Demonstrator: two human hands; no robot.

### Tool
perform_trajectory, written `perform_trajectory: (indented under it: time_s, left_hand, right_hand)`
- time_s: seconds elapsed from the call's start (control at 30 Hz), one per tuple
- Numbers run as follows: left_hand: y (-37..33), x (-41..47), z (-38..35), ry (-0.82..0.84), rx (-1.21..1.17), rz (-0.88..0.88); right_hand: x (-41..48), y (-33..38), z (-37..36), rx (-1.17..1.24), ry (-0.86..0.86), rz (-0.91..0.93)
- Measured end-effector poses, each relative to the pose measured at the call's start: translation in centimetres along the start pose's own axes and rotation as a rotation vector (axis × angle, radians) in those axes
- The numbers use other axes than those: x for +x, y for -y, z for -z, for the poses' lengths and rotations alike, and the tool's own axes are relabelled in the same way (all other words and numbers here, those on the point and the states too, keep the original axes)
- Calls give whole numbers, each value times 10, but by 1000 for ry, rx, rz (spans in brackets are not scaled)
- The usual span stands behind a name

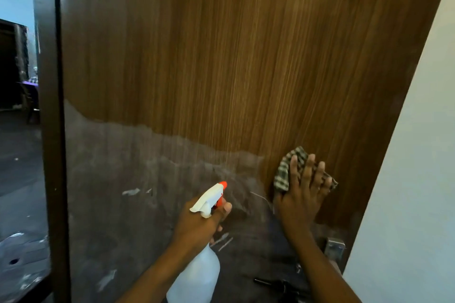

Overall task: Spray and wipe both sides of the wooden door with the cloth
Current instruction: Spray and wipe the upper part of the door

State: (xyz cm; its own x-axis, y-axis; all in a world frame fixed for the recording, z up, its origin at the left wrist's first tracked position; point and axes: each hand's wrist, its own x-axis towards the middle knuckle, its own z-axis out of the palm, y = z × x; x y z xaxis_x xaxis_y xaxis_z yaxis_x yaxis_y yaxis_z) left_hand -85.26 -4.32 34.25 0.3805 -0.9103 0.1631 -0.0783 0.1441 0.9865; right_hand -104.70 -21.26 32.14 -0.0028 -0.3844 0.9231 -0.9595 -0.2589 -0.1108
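- Clearly, the wooden door (pixel 246 56) fills almost the whole view; its upper part shows clean brown grain, and its lower part is grey, dusty and marked with pale smears.
- The border between the clean and the dusty area runs as a wavy line across the door, lower on the right side.
- The checked cloth (pixel 285 172) lies flat on the door just at this border, under the right hand (pixel 302 194), whose fingers are spread open and press the cloth against the wood.
- The left hand (pixel 199 224) is closed around the neck of the white spray bottle (pixel 194 275), a finger by the trigger, and the orange nozzle (pixel 223 184) points at the grey area just beside the cloth.
- To do this step well, I think it is best to spray the grey band first, then wipe with the whole palm in overlapping strokes along the grain, from the clean edge downward.
- The pale smears (pixel 131 191) probably need more liquid and stronger pressure.
- Near the metal handle (pixel 334 248), low on the right, the cloth should go around it carefully.
- Only this side is in work; the other side cannot be judged.
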Motion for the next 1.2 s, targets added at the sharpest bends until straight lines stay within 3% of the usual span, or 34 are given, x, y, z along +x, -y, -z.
perform_trajectory:
  time_s: [0.07,0.17,0.27,0.33,0.4,0.47,0.57,0.63,0.73,0.9,1.1,1.2]
  left_hand:
    - [-3,1,8,-18,-25,-2]
    - [-3,3,25,-32,-3,-30]
    - [0,10,47,-26,41,-29]
    - [1,15,61,-4,36,-12]
    - [4,19,73,14,24,5]
    - [5,25,84,29,13,2]
    - [5,39,101,25,15,28]
    - [4,45,109,28,4,18]
    - [4,56,124,34,27,-10]
    - [8,72,147,71,62,0]
    - [13,81,167,36,89,19]
    - [19,90,187,-5,135,13]
  right_hand:
    - [16,38,1,20,2,7]
    - [9,76,-13,-3,31,227]
    - [-25,80,-27,-50,97,424]
    - [-41,65,-28,-68,126,460]
    - [-50,49,-25,-81,118,378]
    - [-47,49,-19,-72,99,183]
    - [-15,96,-19,-25,31,-70]
    - [1,134,-22,-8,25,-41]
    - [-9,172,-39,-22,24,160]
    - [-52,146,-51,-74,94,344]
    - [-33,162,-44,-31,19,-91]
    - [-20,193,-47,-5,-15,-186]
